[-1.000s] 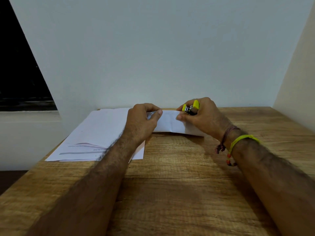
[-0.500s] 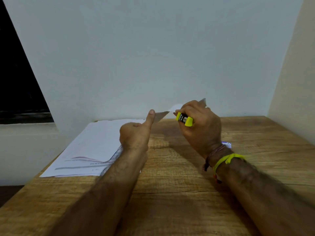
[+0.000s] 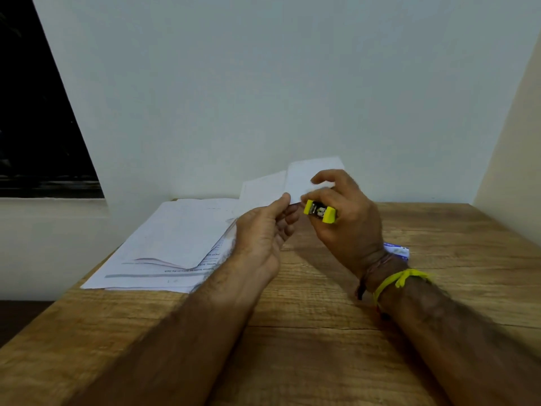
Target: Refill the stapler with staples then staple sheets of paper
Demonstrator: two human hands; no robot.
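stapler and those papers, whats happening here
A person is stapling paper at a wooden desk. The right hand holds a small yellow stapler, while the left hand pinches a folded sheet lifted off the desk, its edge right by the stapler. A stack of printed pages lies flat to the left.

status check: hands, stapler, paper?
Left hand pinching raised folded paper. Right hand gripping yellow stapler at the paper's edge. Paper stack flat on table; nothing blocking.
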